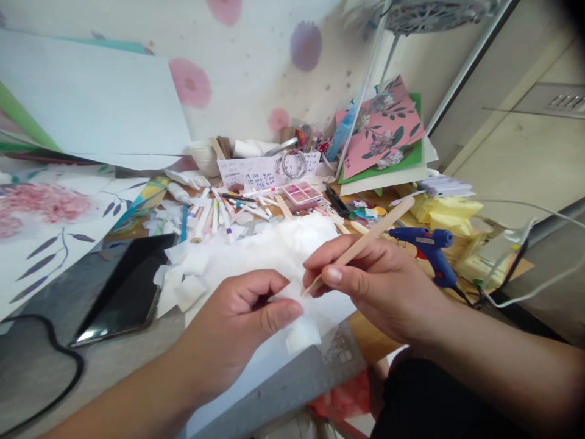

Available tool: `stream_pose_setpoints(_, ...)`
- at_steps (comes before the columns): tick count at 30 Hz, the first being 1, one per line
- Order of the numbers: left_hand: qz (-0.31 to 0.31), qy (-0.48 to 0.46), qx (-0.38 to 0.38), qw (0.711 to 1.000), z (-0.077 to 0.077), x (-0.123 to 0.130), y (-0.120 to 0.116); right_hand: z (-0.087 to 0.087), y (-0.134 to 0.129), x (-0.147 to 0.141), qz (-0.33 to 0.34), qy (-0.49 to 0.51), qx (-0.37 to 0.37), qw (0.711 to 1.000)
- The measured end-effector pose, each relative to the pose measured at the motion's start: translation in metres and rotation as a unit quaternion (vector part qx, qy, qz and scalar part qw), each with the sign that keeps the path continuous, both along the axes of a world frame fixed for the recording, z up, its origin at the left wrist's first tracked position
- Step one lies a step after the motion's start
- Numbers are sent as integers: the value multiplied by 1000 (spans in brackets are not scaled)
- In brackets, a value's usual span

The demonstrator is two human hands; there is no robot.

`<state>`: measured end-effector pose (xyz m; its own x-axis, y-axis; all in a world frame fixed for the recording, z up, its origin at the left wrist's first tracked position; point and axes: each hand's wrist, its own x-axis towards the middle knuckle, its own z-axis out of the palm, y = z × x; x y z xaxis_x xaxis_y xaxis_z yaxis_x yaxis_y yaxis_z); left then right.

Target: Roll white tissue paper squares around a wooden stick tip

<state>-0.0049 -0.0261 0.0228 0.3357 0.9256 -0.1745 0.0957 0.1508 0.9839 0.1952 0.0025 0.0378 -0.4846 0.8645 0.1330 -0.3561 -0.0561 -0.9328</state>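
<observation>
My left hand [247, 317] pinches a small white piece of paper or tissue [286, 292] between thumb and fingers. In my right hand [365, 274] is a flat wooden craft stick [377, 228], gripped like a pen and slanting down to the left. Its lower tip meets the white piece at my left fingertips. Below and behind both hands lies a loose heap of white tissue pieces [256, 250] on white paper. One square white piece [304, 335] sits just under my left thumb.
A dark phone or tablet [128, 286] lies on the left. Several markers [214, 213] and a pink palette [301, 194] are strewn behind the heap. On the right are a blue glue gun [427, 244], yellow packs [448, 210] and a white cable [539, 289]. A pink flower card [384, 128] leans at the back.
</observation>
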Motion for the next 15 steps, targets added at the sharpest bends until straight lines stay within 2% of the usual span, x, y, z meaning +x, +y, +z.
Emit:
stream_pose_setpoints(4, -2, -110, -33, 993, -4, -2, -2, 5, 1, 0, 15, 40, -15, 999)
stream_pose_setpoints(7, -1, -150, -48, 988, -4, -3, -4, 7, 1, 0, 21, 49, -9, 999)
stream_pose_setpoints(15, -3, -174, -63, 983, -5, -2, -2, 8, -3, 0, 0, 7, 120, 993)
